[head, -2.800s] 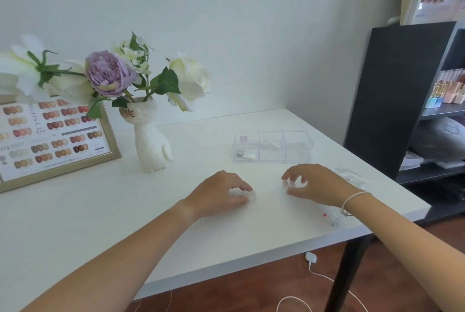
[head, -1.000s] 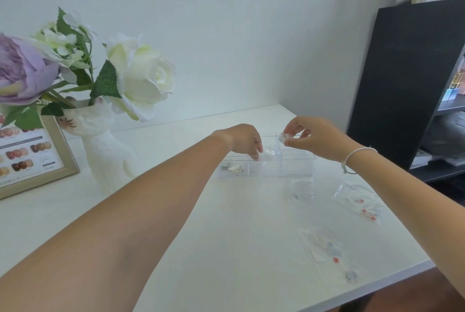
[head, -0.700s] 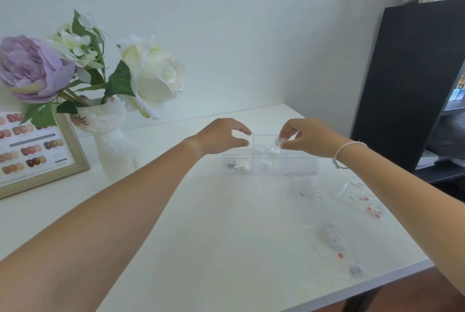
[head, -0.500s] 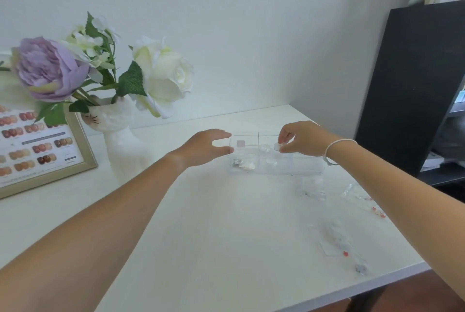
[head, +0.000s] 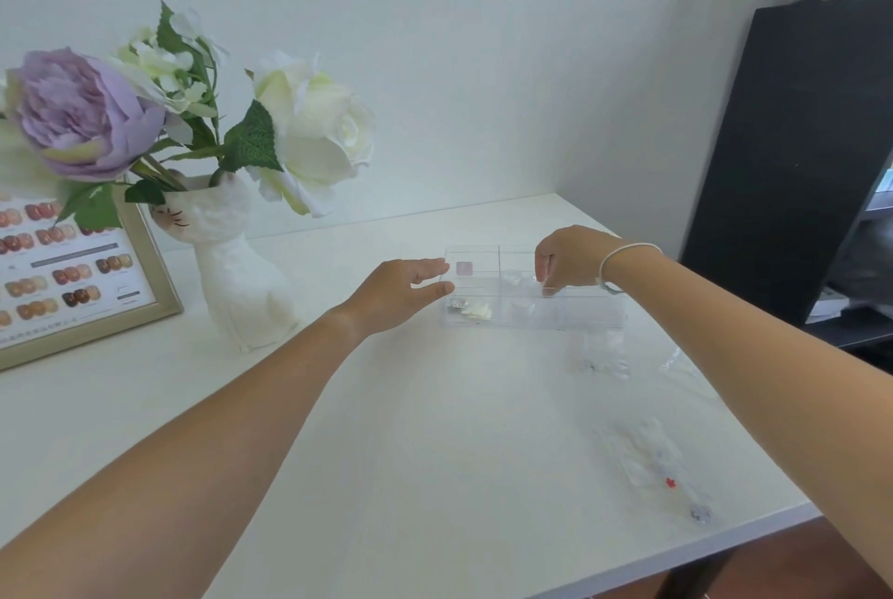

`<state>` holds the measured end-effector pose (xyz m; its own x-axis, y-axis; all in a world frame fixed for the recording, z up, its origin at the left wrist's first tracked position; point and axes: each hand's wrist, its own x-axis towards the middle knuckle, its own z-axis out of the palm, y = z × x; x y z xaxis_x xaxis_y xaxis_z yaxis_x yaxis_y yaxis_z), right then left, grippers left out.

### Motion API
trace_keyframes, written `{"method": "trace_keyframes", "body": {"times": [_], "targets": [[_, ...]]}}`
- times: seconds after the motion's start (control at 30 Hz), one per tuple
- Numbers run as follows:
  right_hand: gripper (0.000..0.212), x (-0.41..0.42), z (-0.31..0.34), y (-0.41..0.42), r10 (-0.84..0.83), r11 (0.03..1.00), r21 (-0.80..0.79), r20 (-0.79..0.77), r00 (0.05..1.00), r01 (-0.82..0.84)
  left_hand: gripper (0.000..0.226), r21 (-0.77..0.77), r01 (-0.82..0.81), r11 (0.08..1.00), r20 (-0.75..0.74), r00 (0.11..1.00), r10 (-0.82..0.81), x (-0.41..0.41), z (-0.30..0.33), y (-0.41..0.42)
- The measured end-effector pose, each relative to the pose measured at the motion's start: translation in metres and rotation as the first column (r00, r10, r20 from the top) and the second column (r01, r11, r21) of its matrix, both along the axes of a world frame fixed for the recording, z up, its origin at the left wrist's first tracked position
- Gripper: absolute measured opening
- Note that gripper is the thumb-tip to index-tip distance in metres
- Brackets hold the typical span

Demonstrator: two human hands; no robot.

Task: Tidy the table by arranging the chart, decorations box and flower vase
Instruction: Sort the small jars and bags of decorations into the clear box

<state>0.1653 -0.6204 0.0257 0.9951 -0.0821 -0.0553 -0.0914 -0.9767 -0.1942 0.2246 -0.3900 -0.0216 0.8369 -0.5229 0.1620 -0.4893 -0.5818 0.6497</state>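
A clear, divided decorations box [head: 594, 316] lies on the white table [head: 425, 444], far right of middle. My left hand [head: 403, 291] is open, with its fingertips at the box's left end. My right hand [head: 570, 260] reaches down into a middle compartment, fingertips pinched on a tiny clear decoration that barely shows. The white cat-shaped flower vase [head: 241, 289], with a purple and a white bloom, stands to the left. Behind it the gold-framed nail colour chart [head: 72, 279] leans at the left edge, partly hidden by leaves.
Small clear sachets of decorations lie on the table near the right edge: one just in front of the box [head: 601, 354], one near the front corner [head: 662, 468]. A black shelf unit [head: 797, 139] stands right of the table. A wall runs behind.
Both hands lifted small clear pieces from the table's front and carried them to the box. My left hand has since drawn back open; my right hand has dipped into a compartment.
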Motion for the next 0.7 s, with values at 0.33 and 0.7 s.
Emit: {"method": "trace_keyframes", "body": {"times": [0.33,0.7], "targets": [[0.008,0.008,-0.001,0.002,0.01,0.999,-0.044,-0.06,0.998,-0.013,0.046,0.002,0.005,1.0,0.01,1.0,-0.005,0.0,-0.002,0.001],[0.014,-0.01,-0.007,-0.006,0.025,0.999,0.024,0.23,0.973,-0.031,0.047,0.035,0.009,0.999,-0.006,1.0,-0.009,0.001,0.001,0.001]]}}
